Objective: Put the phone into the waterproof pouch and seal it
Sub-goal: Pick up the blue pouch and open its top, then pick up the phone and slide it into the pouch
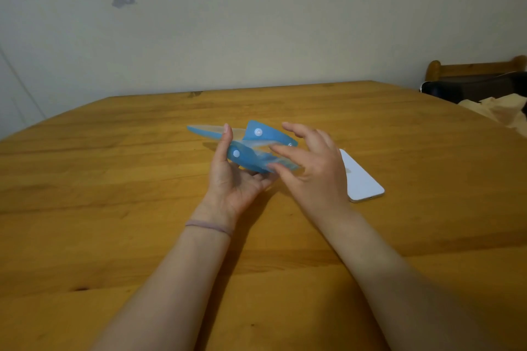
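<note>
Your left hand (236, 179) is turned palm-up over the table (114, 179), fingers curled beneath the blue pouch (248, 161) and thumb upright against its side. Your right hand (313, 171) reaches in with straight, spread fingers touching the pouch's parted flaps. The white phone (362, 182) lies flat on the table just right of that hand, outside the pouch.

Phone (363, 179) left part hidden behind right hand (313, 168). Pouch (251, 161) mouth blurred, right hand's grip unclear. Left hand (231, 179) fingers hidden under pouch.
</note>
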A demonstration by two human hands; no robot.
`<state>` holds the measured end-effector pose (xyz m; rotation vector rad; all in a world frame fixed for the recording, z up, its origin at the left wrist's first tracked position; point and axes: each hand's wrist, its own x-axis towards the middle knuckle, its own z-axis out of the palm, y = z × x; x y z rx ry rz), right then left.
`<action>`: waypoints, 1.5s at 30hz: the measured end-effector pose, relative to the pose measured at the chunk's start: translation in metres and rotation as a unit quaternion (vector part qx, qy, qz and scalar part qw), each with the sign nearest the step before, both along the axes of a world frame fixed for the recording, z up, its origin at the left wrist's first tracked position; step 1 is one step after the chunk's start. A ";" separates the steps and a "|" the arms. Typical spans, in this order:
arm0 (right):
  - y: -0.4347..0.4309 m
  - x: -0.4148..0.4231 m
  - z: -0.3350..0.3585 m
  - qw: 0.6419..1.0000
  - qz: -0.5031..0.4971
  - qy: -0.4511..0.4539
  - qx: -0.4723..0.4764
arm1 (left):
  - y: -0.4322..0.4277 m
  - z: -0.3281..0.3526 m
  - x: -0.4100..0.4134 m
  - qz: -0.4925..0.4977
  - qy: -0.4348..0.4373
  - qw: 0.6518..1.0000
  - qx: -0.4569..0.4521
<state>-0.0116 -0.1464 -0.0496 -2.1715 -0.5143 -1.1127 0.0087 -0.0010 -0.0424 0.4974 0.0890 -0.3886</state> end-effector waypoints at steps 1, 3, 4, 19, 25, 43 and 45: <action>0.001 0.000 0.001 1.000 -0.008 0.014 -0.005 | 0.000 0.000 0.000 -0.002 -0.003 1.000 0.006; 0.001 0.000 0.001 0.999 -0.019 0.032 -0.016 | 0.001 -0.001 0.001 -0.008 -0.013 1.000 0.014; 0.002 0.000 0.001 0.999 -0.023 0.036 -0.020 | 0.001 -0.001 0.002 -0.010 -0.017 1.000 0.016; 0.006 -0.002 -0.001 0.998 -0.020 0.054 -0.028 | 0.000 -0.002 0.001 0.015 -0.021 1.000 -0.001; -0.001 -0.004 0.004 0.994 0.051 0.024 0.090 | 0.002 0.001 0.004 0.037 -0.003 0.999 -0.026; -0.075 0.019 -0.011 0.844 -0.274 0.458 -0.048 | 0.005 -0.004 0.003 0.091 -0.003 0.996 -0.014; -0.074 0.020 -0.012 0.841 -0.282 0.458 -0.057 | 0.005 -0.004 0.003 0.091 -0.005 0.996 -0.010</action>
